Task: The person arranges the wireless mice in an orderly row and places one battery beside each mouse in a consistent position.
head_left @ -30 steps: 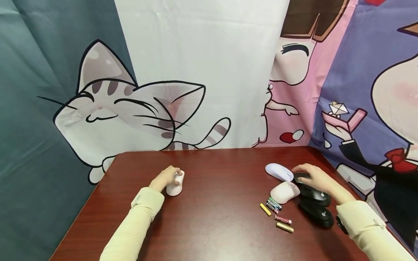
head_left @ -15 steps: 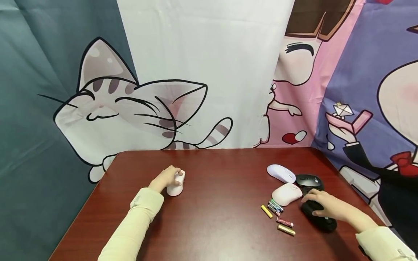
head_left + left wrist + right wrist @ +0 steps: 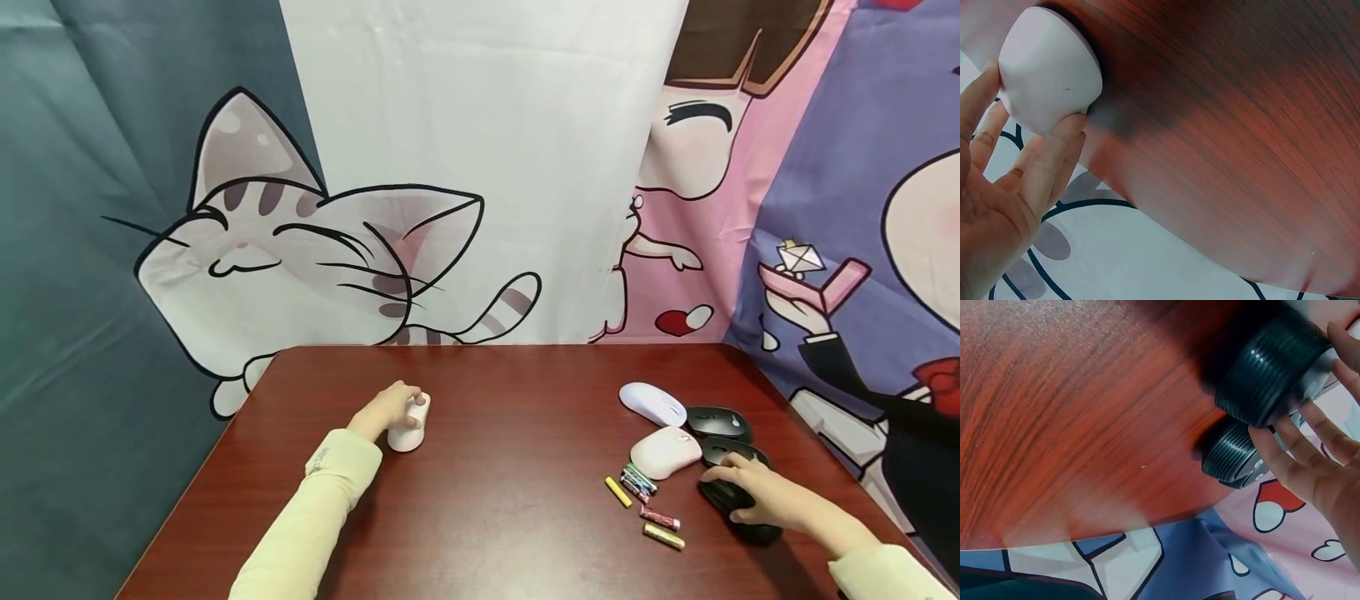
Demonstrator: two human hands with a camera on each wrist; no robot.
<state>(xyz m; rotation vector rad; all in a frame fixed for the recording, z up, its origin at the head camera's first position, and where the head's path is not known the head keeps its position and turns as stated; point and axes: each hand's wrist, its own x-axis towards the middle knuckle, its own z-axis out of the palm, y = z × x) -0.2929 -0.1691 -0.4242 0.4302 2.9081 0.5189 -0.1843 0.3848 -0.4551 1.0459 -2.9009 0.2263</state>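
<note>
My left hand (image 3: pixel 390 408) holds a white computer mouse (image 3: pixel 409 425) on the left part of the table. In the left wrist view, thumb and fingers touch opposite sides of this white mouse (image 3: pixel 1050 69). On the right, my right hand (image 3: pixel 772 497) lies over the nearest of three black mice, gripping that black mouse (image 3: pixel 726 497) by its sides. The right wrist view has the fingers along the ridged black mouse (image 3: pixel 1266 369), with another black mouse (image 3: pixel 1232 450) beyond it. The palm side of the gripped mouse is partly hidden.
Beyond the right hand sit a middle black mouse (image 3: pixel 731 450) and a far black mouse (image 3: pixel 717 422). Beside them lie a white mouse (image 3: pixel 652 403) and a pinkish-white mouse (image 3: pixel 665 452). Several batteries (image 3: pixel 637 482) lie nearby, including a yellow one (image 3: pixel 618 492). A printed cloth (image 3: pixel 480 167) hangs behind the table.
My right hand has come from the far black mouse toward me, onto the nearest black mouse. The left hand stays on its white mouse. The head view has shifted slightly.
</note>
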